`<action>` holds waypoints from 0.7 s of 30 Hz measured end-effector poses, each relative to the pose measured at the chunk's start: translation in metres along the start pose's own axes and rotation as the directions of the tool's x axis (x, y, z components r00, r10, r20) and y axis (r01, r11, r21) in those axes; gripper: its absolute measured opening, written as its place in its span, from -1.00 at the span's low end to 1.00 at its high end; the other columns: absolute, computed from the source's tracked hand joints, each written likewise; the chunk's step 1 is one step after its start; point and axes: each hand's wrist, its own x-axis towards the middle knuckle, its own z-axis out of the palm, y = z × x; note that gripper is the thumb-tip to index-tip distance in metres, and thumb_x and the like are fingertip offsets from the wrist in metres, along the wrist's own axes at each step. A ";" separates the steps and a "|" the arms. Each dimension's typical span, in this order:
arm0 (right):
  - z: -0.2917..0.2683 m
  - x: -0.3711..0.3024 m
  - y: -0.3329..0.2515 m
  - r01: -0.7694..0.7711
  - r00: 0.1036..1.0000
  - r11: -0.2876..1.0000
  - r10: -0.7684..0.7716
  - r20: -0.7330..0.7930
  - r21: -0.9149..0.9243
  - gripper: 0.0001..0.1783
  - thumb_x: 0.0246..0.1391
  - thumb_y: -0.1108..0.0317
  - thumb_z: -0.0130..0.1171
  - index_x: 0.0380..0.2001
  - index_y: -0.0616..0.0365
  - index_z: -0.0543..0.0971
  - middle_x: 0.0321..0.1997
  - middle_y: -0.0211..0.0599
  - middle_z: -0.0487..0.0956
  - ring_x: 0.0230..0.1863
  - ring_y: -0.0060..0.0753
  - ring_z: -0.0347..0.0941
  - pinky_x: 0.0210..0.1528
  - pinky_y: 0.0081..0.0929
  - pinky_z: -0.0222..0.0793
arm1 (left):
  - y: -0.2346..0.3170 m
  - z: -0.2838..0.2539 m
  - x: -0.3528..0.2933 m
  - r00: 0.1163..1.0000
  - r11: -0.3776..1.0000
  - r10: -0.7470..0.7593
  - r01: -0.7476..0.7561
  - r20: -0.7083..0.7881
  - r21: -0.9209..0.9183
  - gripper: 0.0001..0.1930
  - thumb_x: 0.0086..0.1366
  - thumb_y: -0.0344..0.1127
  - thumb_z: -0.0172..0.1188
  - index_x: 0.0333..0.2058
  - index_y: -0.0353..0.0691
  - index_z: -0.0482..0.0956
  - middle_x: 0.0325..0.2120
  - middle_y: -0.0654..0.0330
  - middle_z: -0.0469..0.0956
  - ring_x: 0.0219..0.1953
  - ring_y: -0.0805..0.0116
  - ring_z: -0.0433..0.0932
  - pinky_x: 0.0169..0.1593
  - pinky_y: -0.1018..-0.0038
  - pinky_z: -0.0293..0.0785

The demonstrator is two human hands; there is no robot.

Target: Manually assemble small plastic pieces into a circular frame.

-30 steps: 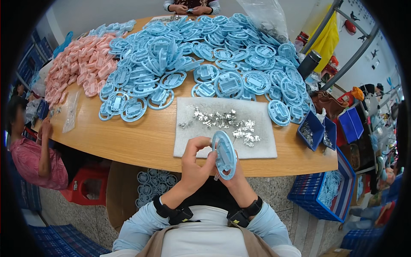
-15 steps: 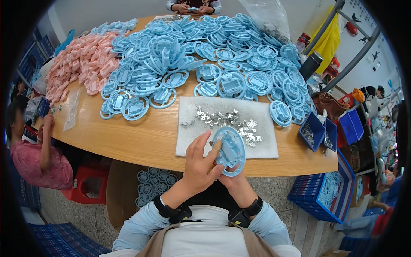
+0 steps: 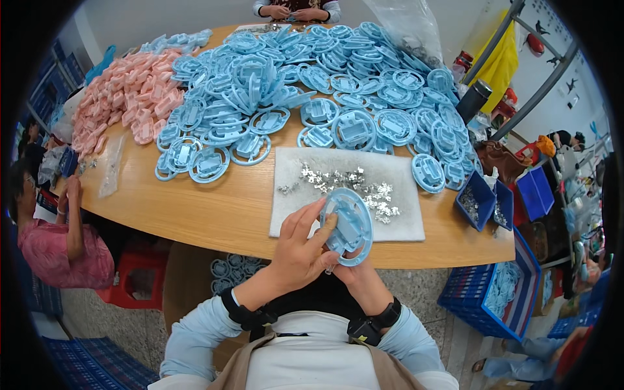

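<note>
A light-blue round plastic part [image 3: 356,242] with a raised rectangular middle is held up, tilted, over the front edge of the white foam pad. My right hand [image 3: 359,281] grips it from below and behind, most of its fingers hidden by the part. From the left, my left hand [image 3: 296,250] presses one finger into its inner face, with the thumb bent at the lower rim. Whether a small clip sits under that finger I cannot make out. Small silvery metal clips [image 3: 382,211] lie scattered on the white pad [image 3: 286,218] just beyond.
Heaped light-blue parts [image 3: 260,84] cover the far table, beside a pile of pink parts [image 3: 133,97]. Blue bins [image 3: 473,201] with metal pieces stand at right, above a blue crate [image 3: 468,292]. A person in pink [image 3: 62,250] sits at left; another person's hands [image 3: 296,13] work opposite.
My hands stay on the same part, with only a slight shift of the fingers and left forearm. The view has moved a little. At the far side, the other person's hands have shifted.
</note>
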 end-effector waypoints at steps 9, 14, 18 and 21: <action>0.017 -0.001 0.001 -0.025 0.995 0.985 0.007 -0.102 -0.171 -0.62 0.21 0.20 -0.05 0.02 0.16 0.41 -0.08 -0.30 0.51 -0.19 -0.38 0.50 -0.26 -0.49 0.48 | 0.002 -0.004 -0.007 0.999 0.993 -0.051 0.050 -0.007 -0.111 -0.48 0.20 -0.05 0.12 0.00 -0.35 0.46 0.18 -0.13 0.15 0.15 -0.06 0.21 0.17 0.20 0.13; 0.017 0.003 0.006 -0.029 0.998 0.971 0.015 -0.061 -0.236 -0.62 0.20 0.18 -0.04 -0.04 0.23 0.42 -0.16 -0.34 0.51 -0.28 -0.50 0.49 -0.52 -0.67 0.42 | -0.001 0.007 -0.020 0.979 0.919 -0.176 0.126 -0.101 -0.375 -0.44 0.17 -0.09 0.17 0.05 -0.36 0.41 0.19 -0.13 0.14 0.17 -0.06 0.20 0.18 0.21 0.14; 0.048 -0.001 0.005 -0.048 0.952 0.936 -0.063 -0.300 -0.350 -0.67 0.19 0.20 -0.01 -0.14 0.24 0.47 -0.30 -0.37 0.51 -0.40 -0.58 0.47 -0.65 -0.69 0.35 | -0.003 0.003 -0.021 0.996 0.989 -0.081 0.075 -0.041 -0.124 -0.46 0.14 -0.15 0.21 0.03 -0.37 0.41 0.18 -0.14 0.15 0.17 -0.06 0.20 0.17 0.19 0.15; 0.027 -0.003 0.001 -0.080 0.962 0.877 -0.056 -0.266 -0.473 -0.70 0.16 0.24 0.02 -0.17 0.24 0.50 -0.43 -0.41 0.52 -0.51 -0.64 0.43 -0.65 -0.73 0.31 | -0.001 0.001 -0.026 0.999 0.999 -0.038 0.038 0.025 0.009 -0.47 0.09 -0.17 0.24 0.00 -0.36 0.44 0.17 -0.13 0.16 0.16 -0.07 0.20 0.16 0.17 0.16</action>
